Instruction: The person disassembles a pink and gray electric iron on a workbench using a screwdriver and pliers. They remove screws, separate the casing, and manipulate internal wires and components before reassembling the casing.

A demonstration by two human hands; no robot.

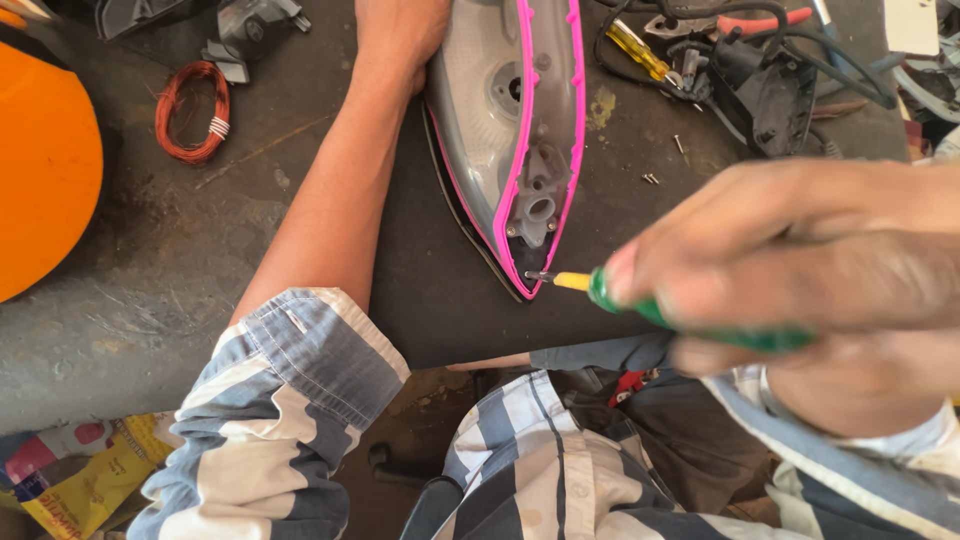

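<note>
The right hand (790, 270), close to the camera and blurred, is closed around the green plastic handle of a screwdriver with a yellow collar (640, 305). Its thin metal tip meets a small screw at the pointed end of an opened clothes iron body, grey inside with a bright pink rim (520, 130). The left hand (400, 35) lies at the top edge of the view against the iron's far side; its fingers are cut off, so I cannot tell how far they are closed or whether they grip the shell.

The iron rests on the dark, stained counter (200, 270), its tip toward the person.

As a judgement, the tip looks to sit at a shallow angle on the screw, so it could slip off and gouge the pink rim or round the screw head. If the left hand only rests there, the shell may turn under pressure. The small loose screws (652, 179) beside the iron could roll off and be lost. Farther out, a coil of copper wire (190, 110) and another yellow-handled screwdriver (640, 50) lie well apart.
</note>
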